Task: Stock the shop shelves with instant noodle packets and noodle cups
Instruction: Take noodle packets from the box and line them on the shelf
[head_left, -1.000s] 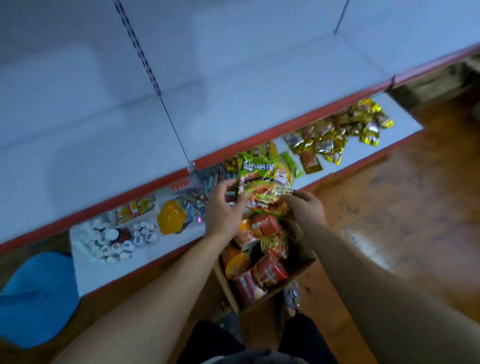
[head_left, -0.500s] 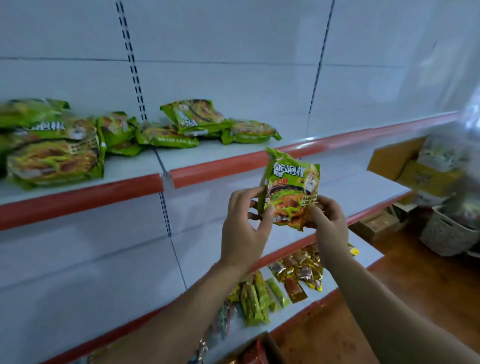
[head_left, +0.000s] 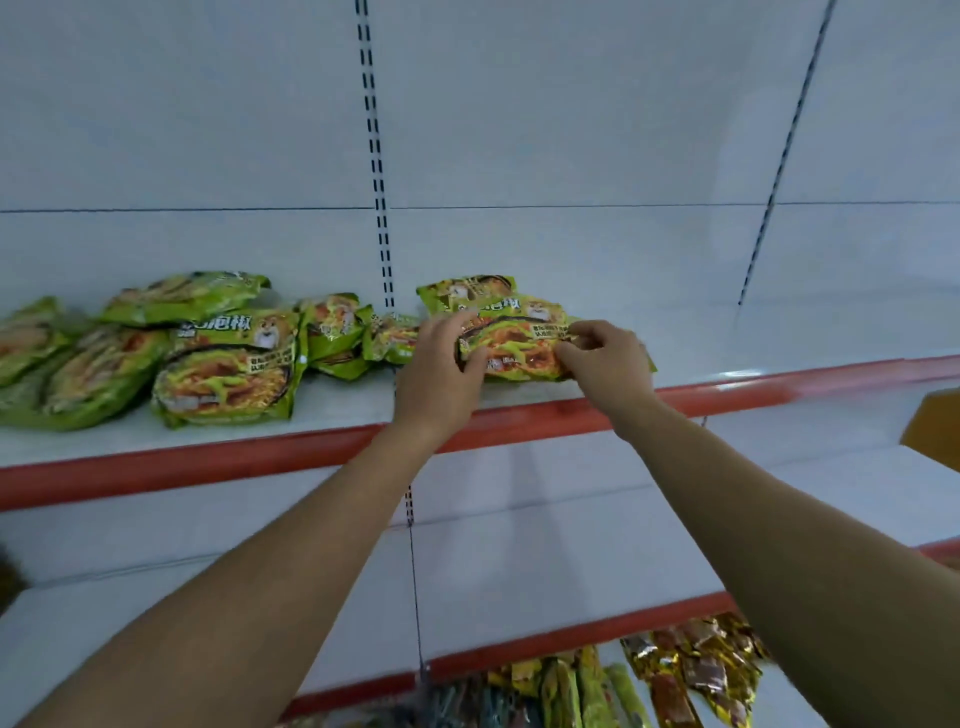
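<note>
A green instant noodle packet (head_left: 519, 340) lies on the upper white shelf (head_left: 343, 400), on top of another green packet (head_left: 467, 288) behind it. My left hand (head_left: 441, 374) grips the packet's left edge and my right hand (head_left: 605, 358) pinches its right edge. Several more green noodle packets (head_left: 228, 364) lie in a loose row on the same shelf to the left. No noodle cups are in view.
The shelf has a red front strip (head_left: 208, 465). To the right of my hands the upper shelf is bare. A bare white shelf (head_left: 519, 577) sits below. The lowest shelf holds small yellow and gold snack packets (head_left: 691, 670). A cardboard box corner (head_left: 935, 426) shows at the right edge.
I looked up from the box on the floor. Both hands lifted the green packet from chest height and set it down on the upper shelf among the other packets.
</note>
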